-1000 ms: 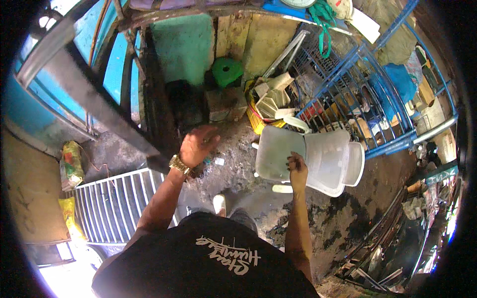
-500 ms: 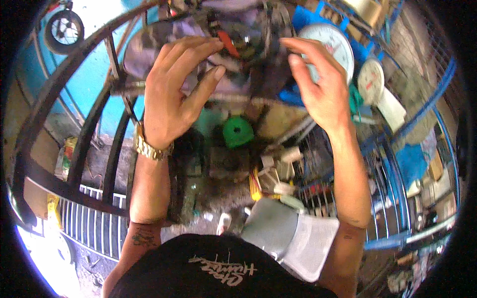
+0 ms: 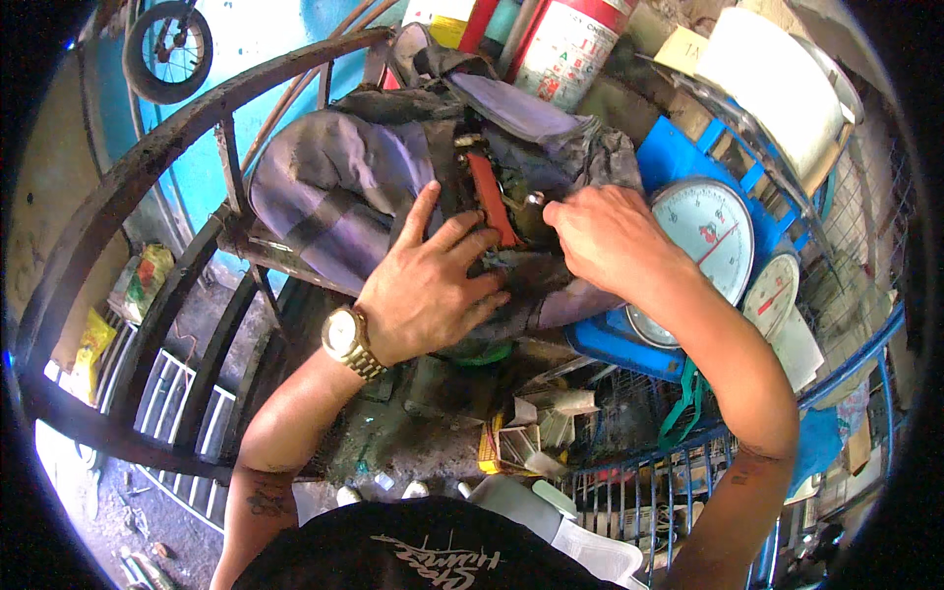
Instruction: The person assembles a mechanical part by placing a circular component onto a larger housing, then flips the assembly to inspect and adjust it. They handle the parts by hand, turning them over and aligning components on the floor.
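A worn grey-purple fabric bag (image 3: 329,182) lies in front of me with its mouth spread apart. Inside it are a red bar-shaped piece (image 3: 489,197) and, beside that, a shiny round metal tip (image 3: 535,199); the rest of the dark contents is hard to make out. My left hand (image 3: 428,280), wearing a gold watch, rests over the bag's near side, fingers spread and the middle ones by the red piece. Over the right side of the opening, my right hand (image 3: 619,241) is closed with curled fingers; whatever it grips is hidden.
A blue scale (image 3: 703,246) with a round dial stands right of the bag, a smaller dial (image 3: 772,295) beside it. Behind the bag is a red cylinder (image 3: 565,49) with a white label. A dark curved metal railing (image 3: 128,147) bends round the left; a blue wire rack (image 3: 678,492) is at lower right.
Both hands, raised and apart before, have come down onto the bag. The left lies spread at its near side; the right has closed at the opening. The view has shifted, showing more behind the bag.
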The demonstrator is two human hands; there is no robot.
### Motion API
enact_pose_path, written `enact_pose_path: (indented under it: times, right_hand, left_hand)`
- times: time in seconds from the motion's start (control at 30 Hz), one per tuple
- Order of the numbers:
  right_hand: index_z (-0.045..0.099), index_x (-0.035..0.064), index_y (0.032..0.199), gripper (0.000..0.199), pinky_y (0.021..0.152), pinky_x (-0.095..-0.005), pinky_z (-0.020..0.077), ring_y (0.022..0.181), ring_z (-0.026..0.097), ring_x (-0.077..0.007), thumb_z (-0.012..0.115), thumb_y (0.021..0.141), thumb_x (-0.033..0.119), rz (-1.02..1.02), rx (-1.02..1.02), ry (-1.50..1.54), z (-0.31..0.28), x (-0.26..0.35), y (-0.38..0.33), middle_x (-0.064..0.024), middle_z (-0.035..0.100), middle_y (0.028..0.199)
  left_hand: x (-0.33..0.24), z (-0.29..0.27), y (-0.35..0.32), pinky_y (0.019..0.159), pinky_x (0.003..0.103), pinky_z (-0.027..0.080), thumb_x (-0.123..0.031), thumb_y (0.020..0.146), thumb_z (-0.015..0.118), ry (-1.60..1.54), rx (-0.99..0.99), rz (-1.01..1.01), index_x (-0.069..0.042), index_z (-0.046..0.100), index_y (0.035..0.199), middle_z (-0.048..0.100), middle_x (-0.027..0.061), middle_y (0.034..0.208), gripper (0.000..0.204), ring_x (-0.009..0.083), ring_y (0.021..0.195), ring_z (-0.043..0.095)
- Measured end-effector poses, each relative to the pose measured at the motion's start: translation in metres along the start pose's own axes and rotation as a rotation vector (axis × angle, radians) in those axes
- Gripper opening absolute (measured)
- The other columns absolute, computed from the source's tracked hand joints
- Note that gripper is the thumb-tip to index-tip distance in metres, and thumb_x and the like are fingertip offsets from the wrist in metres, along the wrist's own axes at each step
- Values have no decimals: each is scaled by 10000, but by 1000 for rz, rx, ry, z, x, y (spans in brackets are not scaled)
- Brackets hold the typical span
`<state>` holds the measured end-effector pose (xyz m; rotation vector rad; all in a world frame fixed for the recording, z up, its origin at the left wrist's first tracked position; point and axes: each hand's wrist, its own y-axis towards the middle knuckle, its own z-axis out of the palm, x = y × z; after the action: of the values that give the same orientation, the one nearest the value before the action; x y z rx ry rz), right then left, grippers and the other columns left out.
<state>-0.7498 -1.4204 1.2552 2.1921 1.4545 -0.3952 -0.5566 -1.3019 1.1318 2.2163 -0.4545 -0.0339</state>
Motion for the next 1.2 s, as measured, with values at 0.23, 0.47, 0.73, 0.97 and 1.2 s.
enact_pose_path:
  times: [0.23, 0.47, 0.73, 0.97, 1.2]
  right_hand:
    - [713, 112, 1230, 446, 1046, -487, 449, 1261, 550, -363, 668, 787, 107, 46, 288, -112, 41, -29, 61, -186, 623, 1308]
    - [628, 175, 1363, 549, 1072, -409, 446, 1272, 521, -306, 699, 831, 294, -381, 260, -911, 89, -53, 91, -64, 575, 1406]
    - [541, -2, 1332, 922, 949, -497, 546, 1105, 599, -417, 866, 497, 217, -220, 561, -183, 55, -84, 97, -175, 560, 1351]
    - [431, 33, 1459, 1087, 1086, -454, 494, 1287, 589, -404, 967, 554, 306, 30, -12, 213, -11, -64, 67, -216, 513, 1486]
    - [442, 66, 1450, 1122, 1117, -431, 457, 1295, 590, -335, 1005, 487, 191, 105, -379, 598, -6, -74, 70, -180, 631, 1341]
  left_hand:
    - [1, 4, 1, 1236, 655, 229, -391, 915, 704, -73, -124, -29, -183, 778, 1043, 673, 55, 1238, 256, 268, 1303, 553]
    - [6, 7, -2, 1237, 634, 233, -377, 965, 652, -153, -142, -21, -154, 771, 1088, 680, 60, 1244, 282, 262, 1292, 564]
    - [16, 12, -2, 1236, 588, 255, -376, 995, 620, -195, -173, 8, -156, 728, 1216, 681, 30, 1248, 330, 225, 1262, 576]
    - [15, 5, 1, 1207, 577, 305, -325, 973, 664, -202, -155, -18, -147, 646, 1329, 643, 61, 1308, 398, 255, 1267, 568]
    - [36, -29, 30, 1103, 472, 453, -387, 927, 761, -1135, -478, -454, 12, 509, 1442, 573, 240, 1381, 698, 389, 1263, 579]
